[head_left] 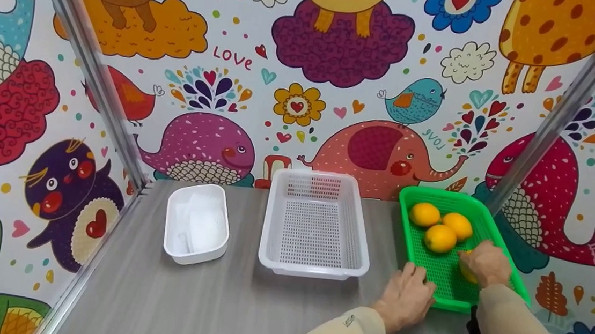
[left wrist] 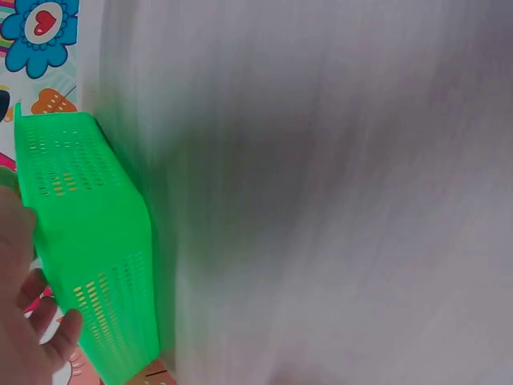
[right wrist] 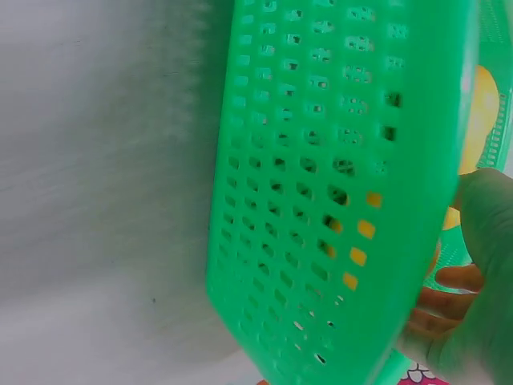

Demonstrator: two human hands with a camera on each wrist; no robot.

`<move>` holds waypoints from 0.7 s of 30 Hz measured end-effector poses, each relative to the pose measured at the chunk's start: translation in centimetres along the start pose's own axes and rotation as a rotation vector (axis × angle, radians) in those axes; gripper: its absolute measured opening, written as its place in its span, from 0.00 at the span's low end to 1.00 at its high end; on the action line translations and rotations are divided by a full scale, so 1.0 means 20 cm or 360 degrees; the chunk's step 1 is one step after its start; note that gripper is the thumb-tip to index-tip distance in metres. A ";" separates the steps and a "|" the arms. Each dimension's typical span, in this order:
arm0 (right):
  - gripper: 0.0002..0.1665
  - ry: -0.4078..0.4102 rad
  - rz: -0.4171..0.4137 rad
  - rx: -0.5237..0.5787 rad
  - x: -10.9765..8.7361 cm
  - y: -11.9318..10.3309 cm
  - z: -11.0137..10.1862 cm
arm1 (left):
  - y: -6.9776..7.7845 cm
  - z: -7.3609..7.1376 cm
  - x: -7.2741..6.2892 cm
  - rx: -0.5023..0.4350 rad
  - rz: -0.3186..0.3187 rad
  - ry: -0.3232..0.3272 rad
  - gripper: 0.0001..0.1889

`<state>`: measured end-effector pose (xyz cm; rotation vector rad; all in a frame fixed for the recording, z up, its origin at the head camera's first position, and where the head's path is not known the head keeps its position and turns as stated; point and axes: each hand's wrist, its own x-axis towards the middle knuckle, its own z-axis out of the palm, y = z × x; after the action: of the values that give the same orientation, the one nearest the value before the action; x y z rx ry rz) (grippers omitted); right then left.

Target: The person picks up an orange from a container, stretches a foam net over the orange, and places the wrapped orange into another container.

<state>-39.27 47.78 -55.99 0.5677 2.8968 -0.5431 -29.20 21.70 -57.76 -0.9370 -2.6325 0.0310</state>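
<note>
In the head view, a green plastic basket (head_left: pixel 439 303) stands at the right with several yellow-orange lemons in it, three of them grouped (head_left: pixel 440 238) toward its back left. My right hand (head_left: pixel 488 263) reaches over the basket's right side and grips another lemon (head_left: pixel 465 268), mostly hidden under the fingers. At the near left corner my left hand (head_left: pixel 405 299) holds the basket's rim. From the left wrist, its fingers (left wrist: pixel 64 337) show against the outer wall. The right wrist view has the right hand (right wrist: pixel 473 297) behind the perforated side, beside yellow fruit.
A white perforated basket (head_left: pixel 313 269) stands mid-table, left of the green one. Farther left is a small white tub (head_left: pixel 194 257) with something pale inside. Patterned wall panels and metal posts (head_left: pixel 561 104) bound the grey table (head_left: pixel 209 310) at the back and sides.
</note>
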 end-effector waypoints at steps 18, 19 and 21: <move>0.33 -0.0107 -0.0152 0.0006 -0.04 0.06 0.07 | -0.04 0.04 -0.03 0.0047 0.0013 0.0188 0.13; 0.34 -0.0113 -0.0161 0.0010 -0.04 0.06 0.07 | -0.04 0.04 -0.03 0.0037 0.0012 0.0176 0.13; 0.35 -0.0115 -0.0161 0.0018 -0.04 0.05 0.07 | -0.05 0.04 -0.02 0.0024 0.0007 0.0152 0.12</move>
<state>-37.98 47.86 -57.44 0.3962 2.8674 -0.5813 -29.67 20.74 -58.47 -0.9162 -2.5391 0.0066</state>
